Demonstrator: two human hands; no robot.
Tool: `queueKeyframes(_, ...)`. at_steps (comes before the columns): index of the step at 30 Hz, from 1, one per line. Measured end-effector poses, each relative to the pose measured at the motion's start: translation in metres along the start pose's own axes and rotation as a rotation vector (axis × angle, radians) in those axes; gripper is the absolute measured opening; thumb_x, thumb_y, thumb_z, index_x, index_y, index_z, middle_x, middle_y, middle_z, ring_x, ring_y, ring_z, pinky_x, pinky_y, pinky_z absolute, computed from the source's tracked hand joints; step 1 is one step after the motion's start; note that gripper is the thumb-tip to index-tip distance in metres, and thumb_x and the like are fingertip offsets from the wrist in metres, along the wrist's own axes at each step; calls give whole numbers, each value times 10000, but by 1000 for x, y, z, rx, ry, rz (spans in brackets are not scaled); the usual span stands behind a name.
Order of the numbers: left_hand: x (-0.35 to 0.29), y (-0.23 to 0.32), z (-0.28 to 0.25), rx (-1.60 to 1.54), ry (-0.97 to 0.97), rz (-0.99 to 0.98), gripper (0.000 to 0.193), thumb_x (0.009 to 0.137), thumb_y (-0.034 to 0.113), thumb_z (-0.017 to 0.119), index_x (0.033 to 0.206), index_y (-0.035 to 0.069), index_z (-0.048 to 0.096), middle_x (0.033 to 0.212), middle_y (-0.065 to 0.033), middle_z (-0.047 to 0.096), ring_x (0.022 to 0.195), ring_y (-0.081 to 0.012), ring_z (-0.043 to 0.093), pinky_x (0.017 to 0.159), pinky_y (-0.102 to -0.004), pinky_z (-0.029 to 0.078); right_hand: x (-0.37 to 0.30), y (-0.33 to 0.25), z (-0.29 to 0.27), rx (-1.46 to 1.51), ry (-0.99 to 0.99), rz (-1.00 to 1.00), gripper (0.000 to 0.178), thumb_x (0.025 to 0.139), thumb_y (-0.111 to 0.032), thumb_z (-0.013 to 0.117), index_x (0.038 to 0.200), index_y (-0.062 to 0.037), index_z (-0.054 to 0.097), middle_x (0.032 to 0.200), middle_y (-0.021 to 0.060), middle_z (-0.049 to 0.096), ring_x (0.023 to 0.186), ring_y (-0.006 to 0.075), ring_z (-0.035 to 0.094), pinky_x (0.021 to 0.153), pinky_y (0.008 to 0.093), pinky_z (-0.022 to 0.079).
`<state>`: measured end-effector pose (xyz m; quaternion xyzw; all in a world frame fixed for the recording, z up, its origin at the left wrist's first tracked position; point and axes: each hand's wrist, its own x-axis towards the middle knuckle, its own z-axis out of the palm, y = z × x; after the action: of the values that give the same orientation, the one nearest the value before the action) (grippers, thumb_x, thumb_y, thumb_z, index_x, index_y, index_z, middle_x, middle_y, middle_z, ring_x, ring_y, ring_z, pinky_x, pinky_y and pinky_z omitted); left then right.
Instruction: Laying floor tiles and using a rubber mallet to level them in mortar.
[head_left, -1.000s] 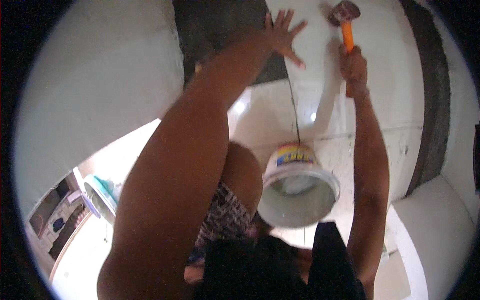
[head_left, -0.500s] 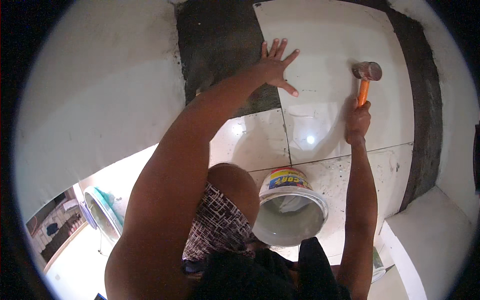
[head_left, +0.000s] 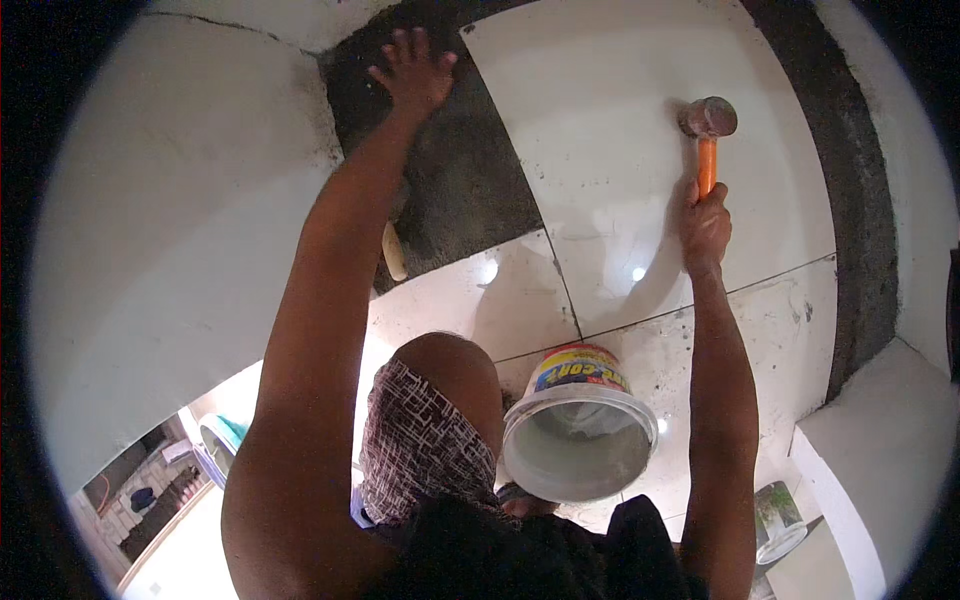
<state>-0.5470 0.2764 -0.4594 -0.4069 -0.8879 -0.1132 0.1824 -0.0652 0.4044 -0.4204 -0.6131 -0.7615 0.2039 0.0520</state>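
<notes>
My right hand is closed round the orange handle of a rubber mallet. The mallet's dark round head rests on or just above a large off-white tile; I cannot tell which. To the left, my left hand lies with fingers spread on the dark grey mortar beside that tile, and nothing shows in its grasp. A tool with a pale wooden handle lies at the mortar's near edge, partly hidden behind my left forearm.
Between my arms stands a white bucket with a coloured label, on laid tiles. Walls rise at the left and right. A smaller container is at the lower right, a teal-rimmed one at the lower left.
My left hand has moved from the large tile's edge leftward and away from me onto the mortar. The wooden handle is now uncovered. My right hand still holds the mallet over the tile.
</notes>
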Motion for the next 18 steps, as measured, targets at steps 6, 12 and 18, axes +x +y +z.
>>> queueKeyframes(6, -42, 63, -9, -296, -219, 213, 802, 981, 482, 570, 1613, 125, 229, 1651, -240, 216, 1515, -449, 240, 1165, -719, 178, 0, 1, 0, 28, 4, -3, 537, 1038, -550, 432, 1171, -31, 447, 884, 307, 702, 847, 513, 695, 719, 608, 551)
queueKeyframes(12, -38, 80, 30, -435, 24, 52, 767, 964, 460, 621, 1574, 99, 328, 1616, -248, 309, 1497, -413, 302, 1191, -604, 255, 0, 2, 1, 11, 0, 10, 510, 1045, -539, 430, 1157, -42, 454, 857, 302, 702, 832, 515, 695, 711, 608, 554)
queueKeyframes(18, 68, -17, 140, -799, -54, -416, 607, 984, 498, 594, 1408, 64, 570, 1417, -273, 563, 1333, -431, 526, 1120, -532, 407, 0, 2, 4, -5, 32, 21, 513, 1036, -550, 441, 1135, -47, 463, 827, 294, 699, 796, 517, 692, 682, 612, 551)
